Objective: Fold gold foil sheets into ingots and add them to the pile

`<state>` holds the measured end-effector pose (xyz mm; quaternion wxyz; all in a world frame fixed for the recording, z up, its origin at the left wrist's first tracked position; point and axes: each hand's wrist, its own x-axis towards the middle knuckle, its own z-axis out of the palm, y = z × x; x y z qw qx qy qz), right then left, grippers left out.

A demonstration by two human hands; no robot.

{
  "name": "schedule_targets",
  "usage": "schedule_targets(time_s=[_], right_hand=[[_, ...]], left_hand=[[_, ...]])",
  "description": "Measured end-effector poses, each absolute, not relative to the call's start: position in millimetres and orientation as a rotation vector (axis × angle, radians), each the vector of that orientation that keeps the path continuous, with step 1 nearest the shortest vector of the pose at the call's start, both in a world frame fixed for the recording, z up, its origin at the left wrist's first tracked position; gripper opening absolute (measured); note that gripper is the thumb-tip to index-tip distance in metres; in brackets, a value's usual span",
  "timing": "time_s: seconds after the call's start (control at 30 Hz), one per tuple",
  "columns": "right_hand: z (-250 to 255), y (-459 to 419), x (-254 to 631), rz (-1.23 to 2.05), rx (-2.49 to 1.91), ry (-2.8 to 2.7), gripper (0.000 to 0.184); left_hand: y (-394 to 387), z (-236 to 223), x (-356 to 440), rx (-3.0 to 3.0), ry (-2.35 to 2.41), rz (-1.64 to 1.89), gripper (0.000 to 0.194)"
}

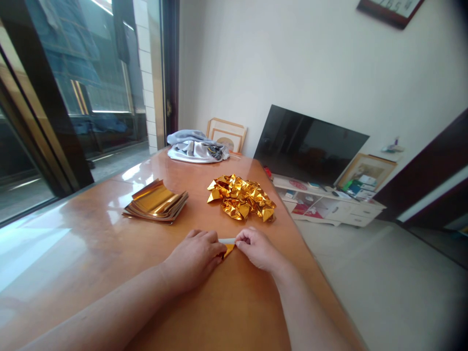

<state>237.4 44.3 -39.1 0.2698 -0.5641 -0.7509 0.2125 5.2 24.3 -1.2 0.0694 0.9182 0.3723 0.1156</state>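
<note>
Between my two hands lies a partly folded sheet of gold foil paper [229, 249], its pale back showing along the far edge. My left hand [199, 253] rests over its left part, fingers bent and pressed down on it; the hand covers much of the sheet. At the right end, my right hand [258, 247] pinches the paper between thumb and fingers. Beyond my left hand sits a stack of flat gold foil sheets [157, 202], the top ones curling up. A heap of folded gold foil pieces [243, 197] lies just past my right hand.
The glossy wooden table [91, 243] ends at a slanting right edge. At its far end lies a bundle of pale cloth [193, 148] near framed pictures [228, 134]. To the right stand a large television [310, 144] and a white cabinet [329, 209]. Glass doors [106, 83] are at left.
</note>
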Motion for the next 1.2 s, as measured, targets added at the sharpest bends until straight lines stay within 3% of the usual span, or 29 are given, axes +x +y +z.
schedule_targets(time_s=[1.2], right_hand=[[-44.4, 42.5, 228.8, 0.448, -1.609, -1.976, 0.005]], left_hand=[[28.3, 2.0, 3.7, 2.761, 1.056, 0.332, 0.022]])
